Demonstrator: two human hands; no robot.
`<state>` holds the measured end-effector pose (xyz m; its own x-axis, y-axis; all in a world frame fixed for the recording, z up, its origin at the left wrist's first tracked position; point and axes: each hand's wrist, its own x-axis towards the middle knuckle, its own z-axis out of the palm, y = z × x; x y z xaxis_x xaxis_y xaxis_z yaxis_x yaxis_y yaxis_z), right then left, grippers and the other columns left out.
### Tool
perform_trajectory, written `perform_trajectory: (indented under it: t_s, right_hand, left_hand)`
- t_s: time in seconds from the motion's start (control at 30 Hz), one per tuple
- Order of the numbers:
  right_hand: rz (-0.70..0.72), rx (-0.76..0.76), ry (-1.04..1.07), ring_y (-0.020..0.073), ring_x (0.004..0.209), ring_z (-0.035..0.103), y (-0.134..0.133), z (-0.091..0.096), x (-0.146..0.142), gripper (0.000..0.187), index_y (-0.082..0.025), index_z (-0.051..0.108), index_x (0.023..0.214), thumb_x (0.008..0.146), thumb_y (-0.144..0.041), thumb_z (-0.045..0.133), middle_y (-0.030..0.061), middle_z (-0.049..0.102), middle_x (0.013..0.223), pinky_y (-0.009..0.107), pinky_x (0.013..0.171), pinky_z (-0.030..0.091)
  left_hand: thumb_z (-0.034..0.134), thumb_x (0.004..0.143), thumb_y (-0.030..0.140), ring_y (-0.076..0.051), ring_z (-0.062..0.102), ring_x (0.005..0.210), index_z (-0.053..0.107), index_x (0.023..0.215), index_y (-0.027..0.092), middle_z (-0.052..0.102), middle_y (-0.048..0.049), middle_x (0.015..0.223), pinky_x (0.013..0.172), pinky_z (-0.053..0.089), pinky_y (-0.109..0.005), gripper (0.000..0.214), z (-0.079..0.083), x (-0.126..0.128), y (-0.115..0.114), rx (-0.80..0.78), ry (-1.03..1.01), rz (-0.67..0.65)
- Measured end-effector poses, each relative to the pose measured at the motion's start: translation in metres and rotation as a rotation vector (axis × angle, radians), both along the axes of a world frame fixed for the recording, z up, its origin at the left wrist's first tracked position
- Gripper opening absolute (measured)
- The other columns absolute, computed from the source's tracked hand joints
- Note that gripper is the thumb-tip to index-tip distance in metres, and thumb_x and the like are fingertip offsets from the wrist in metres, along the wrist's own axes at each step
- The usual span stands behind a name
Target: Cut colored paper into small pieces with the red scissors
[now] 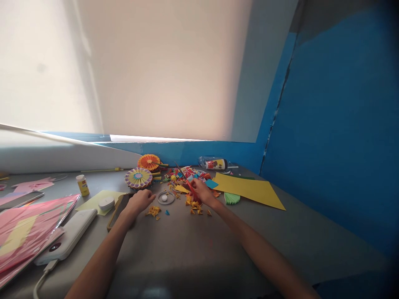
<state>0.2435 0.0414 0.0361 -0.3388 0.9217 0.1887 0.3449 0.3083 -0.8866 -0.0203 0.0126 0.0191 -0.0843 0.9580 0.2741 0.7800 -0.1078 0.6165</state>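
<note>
My right hand (202,192) is closed around red-handled scissors (185,179), whose blades point up and to the left over a heap of small coloured paper scraps (195,205). My left hand (141,200) rests on the grey table (193,249) with fingers curled loosely, nothing visible in it. It lies between a small clear round lid (166,197) and a phone (117,207) lying flat. Two folded paper rosettes, one orange (149,162) and one purple and yellow (138,177), stand behind the hands.
A yellow paper sheet (249,189) and a green folded fan (232,198) lie to the right. A glue stick (82,185), a white power bank (70,236) and pink paper (28,228) lie to the left. A bottle (214,163) lies by the blue wall.
</note>
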Motion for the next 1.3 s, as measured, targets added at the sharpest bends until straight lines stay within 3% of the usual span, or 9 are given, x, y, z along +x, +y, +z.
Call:
perform_trajectory:
  t_s: [0.1, 0.23, 0.33, 0.43, 0.63, 0.77, 0.93, 1.1, 1.3]
  right_hand:
    - [-0.019, 0.021, 0.012, 0.0124, 0.048, 0.051, -0.004, 0.003, 0.0, 0.027, -0.022, 0.039, 0.076, 0.082, -0.045, 0.053, -0.0003, 0.053, 0.065, 0.024, 0.04, 0.037]
    - [-0.026, 0.085, 0.031, 0.0133, 0.05, 0.051, -0.003, 0.001, 0.001, 0.031, -0.022, 0.039, 0.076, 0.079, -0.049, 0.055, -0.0012, 0.052, 0.064, 0.025, 0.043, 0.038]
    - [-0.046, 0.14, 0.018, 0.0149, 0.055, 0.053, 0.004, -0.004, 0.0, 0.035, -0.022, 0.041, 0.076, 0.076, -0.053, 0.056, -0.001, 0.053, 0.066, 0.025, 0.046, 0.038]
    - [-0.086, 0.192, -0.024, 0.0151, 0.057, 0.052, 0.01, -0.009, -0.001, 0.037, -0.021, 0.042, 0.074, 0.075, -0.056, 0.056, -0.001, 0.053, 0.067, 0.025, 0.048, 0.037]
    - [-0.082, 0.221, -0.059, 0.0151, 0.057, 0.051, 0.01, -0.009, -0.004, 0.037, -0.021, 0.044, 0.073, 0.077, -0.056, 0.054, -0.0008, 0.053, 0.067, 0.025, 0.048, 0.035]
    - [-0.075, 0.227, -0.06, 0.016, 0.06, 0.053, 0.007, -0.006, -0.004, 0.036, -0.021, 0.044, 0.073, 0.078, -0.055, 0.054, 0.0006, 0.055, 0.069, 0.025, 0.048, 0.036]
    - [-0.018, 0.145, 0.018, 0.013, 0.052, 0.05, -0.001, 0.0, -0.003, 0.031, -0.02, 0.044, 0.079, 0.08, -0.051, 0.052, 0.0002, 0.054, 0.068, 0.024, 0.044, 0.037]
    - [0.07, 0.033, 0.118, 0.0121, 0.047, 0.047, -0.003, 0.006, -0.006, 0.035, -0.021, 0.045, 0.083, 0.082, -0.056, 0.047, -0.0014, 0.051, 0.063, 0.025, 0.042, 0.038]
    - [0.242, 0.046, -0.081, 0.0132, 0.063, 0.051, 0.002, 0.015, -0.008, 0.046, -0.019, 0.047, 0.087, 0.069, -0.056, 0.067, 0.0018, 0.054, 0.079, 0.022, 0.049, 0.04]
  left_hand:
    - [0.059, 0.073, 0.044, -0.017, 0.048, 0.054, 0.059, 0.055, 0.021, 0.056, -0.003, 0.056, 0.056, 0.032, -0.025, 0.03, 0.0, 0.024, 0.001, 0.149, -0.06, -0.218]
    - [0.057, 0.078, 0.037, -0.02, 0.058, 0.074, 0.07, 0.083, 0.022, 0.066, -0.0077, 0.086, 0.068, 0.042, -0.027, 0.021, -0.015, 0.071, -0.002, 0.165, -0.099, -0.58]
    - [0.058, 0.08, 0.03, -0.021, 0.06, 0.085, 0.07, 0.095, 0.022, 0.066, -0.0078, 0.096, 0.077, 0.044, -0.029, 0.02, -0.028, 0.097, -0.005, 0.173, 0.006, -0.716]
    - [0.053, 0.084, 0.023, -0.019, 0.061, 0.085, 0.069, 0.093, 0.021, 0.066, -0.0075, 0.096, 0.078, 0.044, -0.028, 0.019, -0.033, 0.105, -0.005, 0.16, 0.073, -0.779]
    - [0.054, 0.083, 0.023, -0.017, 0.06, 0.076, 0.066, 0.075, 0.018, 0.064, -0.0059, 0.082, 0.072, 0.044, -0.028, 0.015, -0.028, 0.097, -0.001, 0.208, 0.136, -0.71]
    - [0.052, 0.084, 0.029, -0.018, 0.062, 0.077, 0.061, 0.08, 0.018, 0.065, -0.0073, 0.085, 0.071, 0.048, -0.029, 0.014, -0.028, 0.096, 0.003, 0.22, -0.174, -0.598]
    - [0.055, 0.082, 0.042, -0.017, 0.065, 0.066, 0.054, 0.084, 0.019, 0.067, -0.004, 0.073, 0.065, 0.052, -0.03, 0.024, -0.023, 0.09, 0.005, 0.147, -0.587, -0.476]
    - [0.072, 0.068, 0.042, -0.023, 0.069, 0.081, 0.058, 0.091, 0.016, 0.072, -0.0081, 0.081, 0.072, 0.052, -0.031, 0.037, -0.006, 0.079, -0.002, 0.16, -0.812, -0.307]
    - [0.074, 0.067, 0.041, -0.024, 0.067, 0.092, 0.065, 0.089, 0.013, 0.073, -0.0108, 0.089, 0.085, 0.05, -0.035, 0.037, 0.009, 0.067, -0.01, 0.178, -0.996, -0.275]
